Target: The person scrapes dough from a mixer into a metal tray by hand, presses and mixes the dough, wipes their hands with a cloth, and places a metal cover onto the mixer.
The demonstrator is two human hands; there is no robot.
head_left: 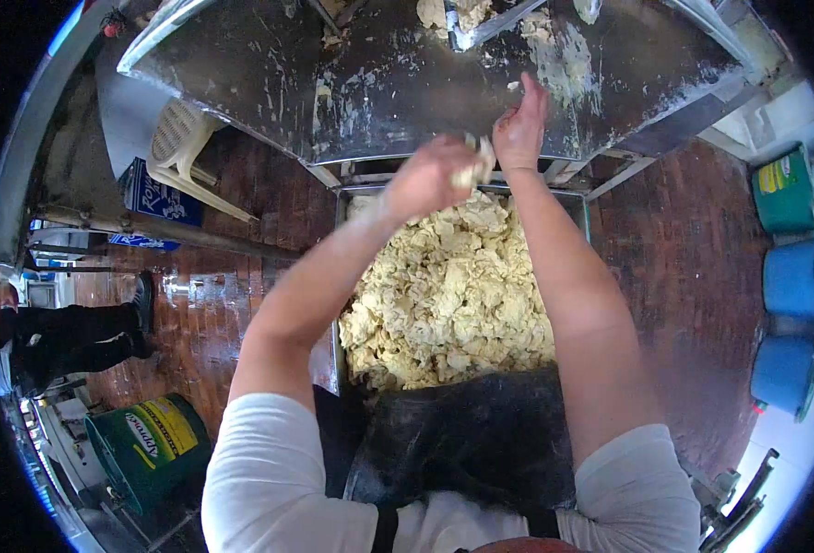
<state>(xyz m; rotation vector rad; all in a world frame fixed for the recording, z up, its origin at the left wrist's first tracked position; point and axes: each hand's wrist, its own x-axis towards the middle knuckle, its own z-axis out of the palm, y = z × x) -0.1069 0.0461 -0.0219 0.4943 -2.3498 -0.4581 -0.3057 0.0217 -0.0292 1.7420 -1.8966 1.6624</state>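
My left hand, a little blurred, is closed around a pale lump of dough just above the bin. Beside it my right hand is raised with its fingers stretched out, and the lump is close to its wrist; whether they touch I cannot tell. Both hands are over the near edge of a dark metal worktop smeared with dough and flour. Beneath my forearms a metal bin holds a large heap of torn, yellowish dough.
A metal scraper-like bar lies at the worktop's far side. To the left are a plastic chair, a blue box, a green bucket and a person's legs. Green and blue buckets line the right.
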